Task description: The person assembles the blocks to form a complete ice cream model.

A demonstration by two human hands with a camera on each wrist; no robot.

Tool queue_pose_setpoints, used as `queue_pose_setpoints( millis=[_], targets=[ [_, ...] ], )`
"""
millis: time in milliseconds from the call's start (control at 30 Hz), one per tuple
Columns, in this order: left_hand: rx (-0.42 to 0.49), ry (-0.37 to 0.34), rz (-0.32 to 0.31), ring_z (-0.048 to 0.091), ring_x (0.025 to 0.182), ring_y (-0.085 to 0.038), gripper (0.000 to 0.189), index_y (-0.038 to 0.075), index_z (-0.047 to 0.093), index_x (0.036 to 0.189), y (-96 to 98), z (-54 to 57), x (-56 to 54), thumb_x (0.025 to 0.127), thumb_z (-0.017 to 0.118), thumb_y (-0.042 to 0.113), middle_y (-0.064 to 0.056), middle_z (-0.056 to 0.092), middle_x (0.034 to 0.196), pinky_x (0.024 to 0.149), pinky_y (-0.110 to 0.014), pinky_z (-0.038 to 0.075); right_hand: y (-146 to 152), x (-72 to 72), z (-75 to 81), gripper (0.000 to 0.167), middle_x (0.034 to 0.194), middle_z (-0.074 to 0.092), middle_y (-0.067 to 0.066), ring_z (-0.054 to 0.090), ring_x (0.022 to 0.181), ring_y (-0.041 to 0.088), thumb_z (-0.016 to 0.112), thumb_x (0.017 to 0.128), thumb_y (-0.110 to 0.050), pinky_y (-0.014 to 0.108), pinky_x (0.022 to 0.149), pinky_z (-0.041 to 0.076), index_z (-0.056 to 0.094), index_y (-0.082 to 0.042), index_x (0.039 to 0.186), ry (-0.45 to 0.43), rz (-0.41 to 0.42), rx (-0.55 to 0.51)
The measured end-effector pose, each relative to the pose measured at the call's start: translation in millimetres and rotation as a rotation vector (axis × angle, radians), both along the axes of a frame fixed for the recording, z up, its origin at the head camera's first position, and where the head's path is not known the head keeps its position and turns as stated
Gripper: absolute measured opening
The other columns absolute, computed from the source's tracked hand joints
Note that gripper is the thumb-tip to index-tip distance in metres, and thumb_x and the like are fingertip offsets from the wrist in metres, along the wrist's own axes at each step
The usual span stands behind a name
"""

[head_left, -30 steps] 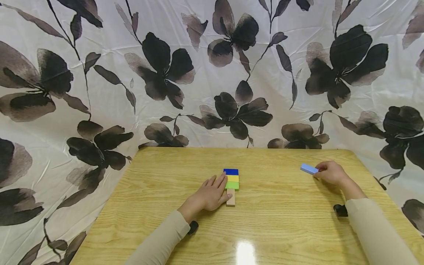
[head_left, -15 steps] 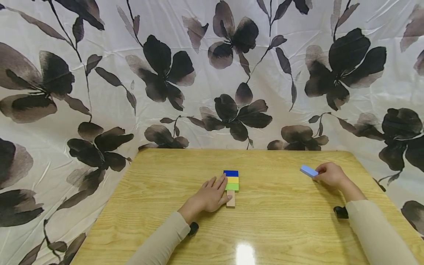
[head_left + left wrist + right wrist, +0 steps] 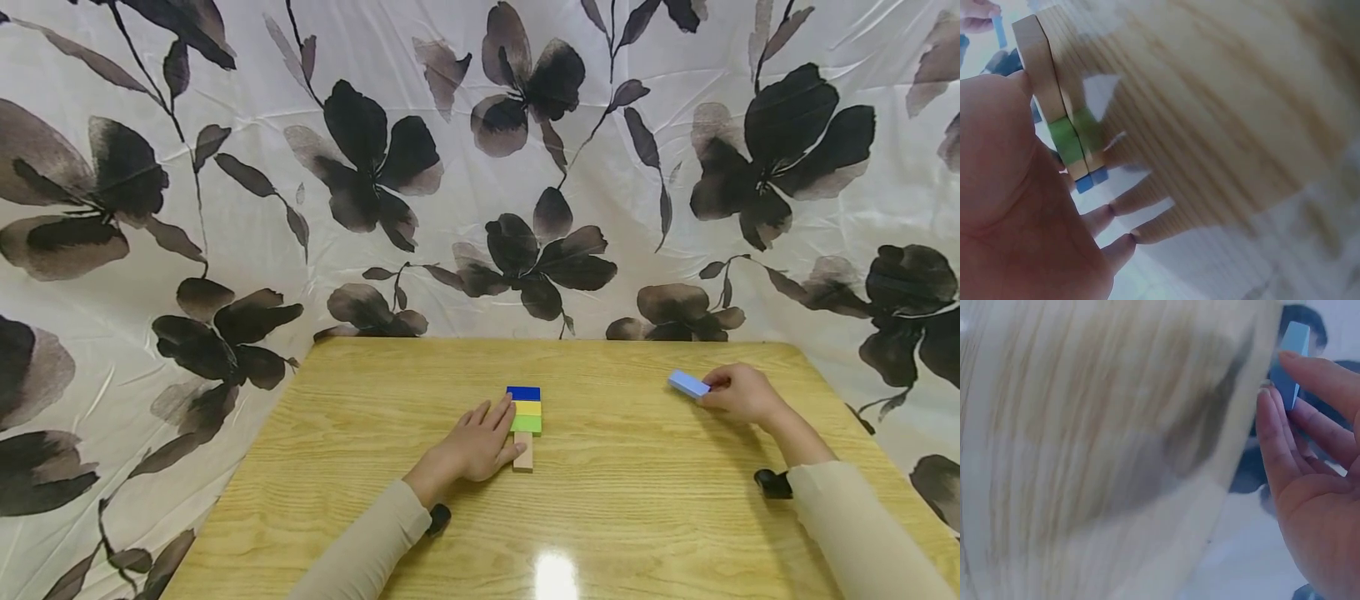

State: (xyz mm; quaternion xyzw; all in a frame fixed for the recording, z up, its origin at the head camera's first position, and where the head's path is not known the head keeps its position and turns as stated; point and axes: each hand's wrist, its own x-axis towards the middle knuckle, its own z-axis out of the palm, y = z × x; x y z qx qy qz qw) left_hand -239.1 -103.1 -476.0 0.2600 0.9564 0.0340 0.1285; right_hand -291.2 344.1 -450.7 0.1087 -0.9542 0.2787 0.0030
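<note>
At mid-table lie a dark blue block (image 3: 523,393), a yellow block (image 3: 529,408) and a green block (image 3: 527,425), side by side in a row. A plain wooden block (image 3: 522,457) extends from the green one toward the person. My left hand (image 3: 471,446) lies against the row's left side, fingers straight, fingertips at the dark blue block and thumb touching the wooden one. Over the table's right part, my right hand (image 3: 742,395) pinches one end of a light blue block (image 3: 687,384). The right wrist view shows this light blue block (image 3: 1291,365) between thumb and fingers, above the table.
The wood-grain table (image 3: 615,500) ends at the back against a white cloth (image 3: 450,183) with dark printed flowers. A black wrist device (image 3: 772,483) sits under the right sleeve, and another black device (image 3: 438,520) under the left.
My right hand has shifted slightly left with the light blue block. My left hand and the row of blocks stay in place.
</note>
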Motion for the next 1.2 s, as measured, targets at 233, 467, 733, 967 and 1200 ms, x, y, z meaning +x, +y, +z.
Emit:
queue_pose_setpoints(
  millis=[233, 467, 733, 967, 1200],
  targets=[
    [-0.015, 0.003, 0.005, 0.015, 0.155, -0.038, 0.074, 0.010, 0.014, 0.165, 0.2, -3.6, -1.2, 0.109, 0.028, 0.056, -0.007, 0.005, 0.173, 0.123, -0.053, 0.022, -22.1, 6.1, 7.2, 0.032, 0.089, 0.073, 0.014, 0.061, 0.077, 0.016, 0.082, 0.084, -0.009, 0.027, 0.063, 0.049, 0.072, 0.012, 0.105, -0.010, 0.018, -0.087],
    [-0.016, 0.005, 0.002, 0.015, 0.156, -0.038, 0.074, 0.010, 0.014, 0.165, 0.2, -4.3, -1.8, 0.109, 0.028, 0.056, -0.007, 0.005, 0.173, 0.123, -0.053, 0.021, -38.7, 8.7, 11.7, 0.031, 0.090, 0.073, 0.017, 0.066, 0.079, 0.021, 0.079, 0.084, -0.005, 0.029, 0.065, 0.051, 0.071, 0.013, 0.108, 0.007, 0.036, -0.120],
    [-0.009, 0.000, 0.000, 0.015, 0.155, -0.039, 0.074, 0.009, 0.014, 0.165, 0.6, -4.3, -3.5, 0.109, 0.029, 0.055, -0.008, 0.004, 0.173, 0.123, -0.054, 0.021, -59.5, 8.3, 14.4, 0.030, 0.088, 0.073, 0.014, 0.065, 0.079, 0.019, 0.080, 0.083, -0.003, 0.025, 0.064, 0.050, 0.071, 0.014, 0.107, 0.004, 0.080, -0.150],
    [-0.019, 0.005, 0.005, 0.016, 0.155, -0.038, 0.074, 0.010, 0.014, 0.165, 0.6, -3.1, -2.5, 0.109, 0.028, 0.056, -0.007, 0.005, 0.173, 0.123, -0.053, 0.022, -79.1, 10.6, 17.7, 0.032, 0.091, 0.073, 0.016, 0.066, 0.081, 0.019, 0.081, 0.083, -0.003, 0.025, 0.066, 0.052, 0.070, 0.014, 0.108, -0.015, 0.112, -0.159],
    [-0.023, 0.006, 0.007, 0.015, 0.156, -0.038, 0.074, 0.011, 0.013, 0.165, 0.9, -4.9, -3.2, 0.109, 0.028, 0.057, -0.006, 0.004, 0.173, 0.123, -0.053, 0.021, -97.5, 7.3, 14.0, 0.027, 0.090, 0.073, 0.013, 0.066, 0.079, 0.018, 0.081, 0.083, -0.002, 0.029, 0.069, 0.053, 0.072, 0.011, 0.105, 0.000, 0.146, -0.152]
  ],
)
